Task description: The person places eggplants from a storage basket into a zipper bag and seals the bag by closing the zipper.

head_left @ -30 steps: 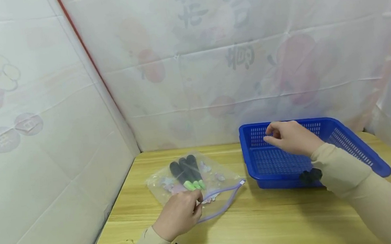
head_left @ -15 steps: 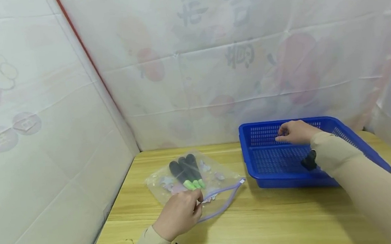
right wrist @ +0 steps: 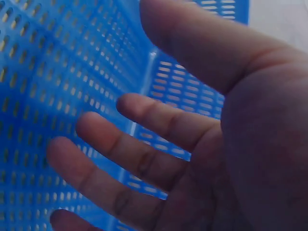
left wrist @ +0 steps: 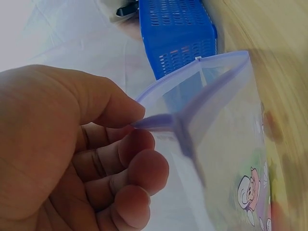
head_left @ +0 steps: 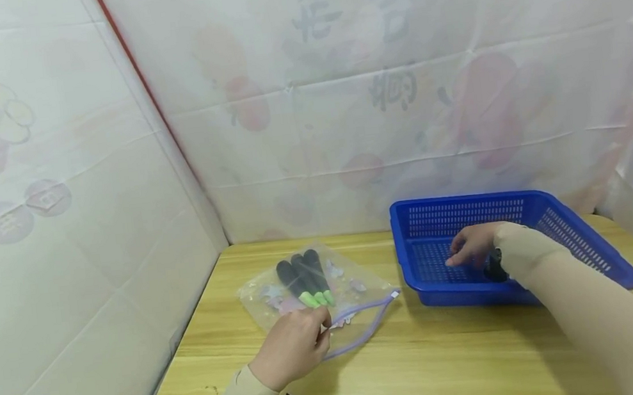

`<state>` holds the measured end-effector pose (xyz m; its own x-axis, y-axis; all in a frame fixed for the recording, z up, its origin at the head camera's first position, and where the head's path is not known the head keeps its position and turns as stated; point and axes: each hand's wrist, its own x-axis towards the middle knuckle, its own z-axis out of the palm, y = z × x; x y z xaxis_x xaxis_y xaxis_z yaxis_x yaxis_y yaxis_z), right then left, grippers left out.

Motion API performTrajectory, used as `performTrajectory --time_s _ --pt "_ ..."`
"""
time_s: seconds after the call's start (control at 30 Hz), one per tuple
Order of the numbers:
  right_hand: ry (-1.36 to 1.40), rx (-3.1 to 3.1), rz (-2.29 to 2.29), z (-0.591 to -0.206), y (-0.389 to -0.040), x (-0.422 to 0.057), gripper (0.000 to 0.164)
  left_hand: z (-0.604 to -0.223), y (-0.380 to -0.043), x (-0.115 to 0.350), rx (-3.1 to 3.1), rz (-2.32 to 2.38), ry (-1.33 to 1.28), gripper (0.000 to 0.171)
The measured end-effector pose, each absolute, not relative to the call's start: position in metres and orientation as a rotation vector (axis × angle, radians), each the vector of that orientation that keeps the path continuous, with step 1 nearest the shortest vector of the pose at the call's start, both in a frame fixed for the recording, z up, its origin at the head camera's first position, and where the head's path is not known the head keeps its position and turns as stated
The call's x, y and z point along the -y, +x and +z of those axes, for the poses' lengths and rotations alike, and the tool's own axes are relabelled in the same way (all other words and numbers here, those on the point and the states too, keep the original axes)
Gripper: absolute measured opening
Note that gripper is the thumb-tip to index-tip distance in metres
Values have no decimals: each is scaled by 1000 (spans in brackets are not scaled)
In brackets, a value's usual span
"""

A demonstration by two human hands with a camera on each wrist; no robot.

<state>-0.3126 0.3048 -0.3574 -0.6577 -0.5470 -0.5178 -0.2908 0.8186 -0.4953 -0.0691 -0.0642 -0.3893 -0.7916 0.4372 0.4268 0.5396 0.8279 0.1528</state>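
My left hand (head_left: 294, 348) pinches the purple-edged mouth of a clear zip bag (head_left: 355, 267) between thumb and forefinger. The left wrist view shows the bag's mouth (left wrist: 219, 60) gaping beside the thumb, with a cartoon print lower on its side. Inside the bag lie three dark, club-shaped pieces (head_left: 304, 277) with light green ends, like small eggplants. My right hand (head_left: 474, 246) is down inside the blue plastic basket (head_left: 448, 291). In the right wrist view its fingers (right wrist: 101, 132) are spread and loosely bent over the slotted basket floor, holding nothing.
A wood-grain table (head_left: 415, 367) bears the bag on the left and the basket on the right. White printed sheeting (head_left: 298, 128) stands behind and at both sides. A white slider (head_left: 394, 294) sits at the bag's right corner.
My right hand has moved from above the basket's left part, slightly right, then down into it. The left hand and the bag stay in place.
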Motion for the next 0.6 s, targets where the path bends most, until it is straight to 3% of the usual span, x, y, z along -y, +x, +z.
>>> performTrajectory --time_s 0.07,0.27,0.6 --pt "-583 -2281 -498 -360 -311 -302 66 -389 -69 64 2633 -384 -735 6" --pt "-574 -2237 -436 -368 -309 -295 29 -388 -68 64 2625 -395 -736 6" --pt "-615 -2244 -220 -363 -307 -306 20 -387 -65 64 2629 -411 -734 5"
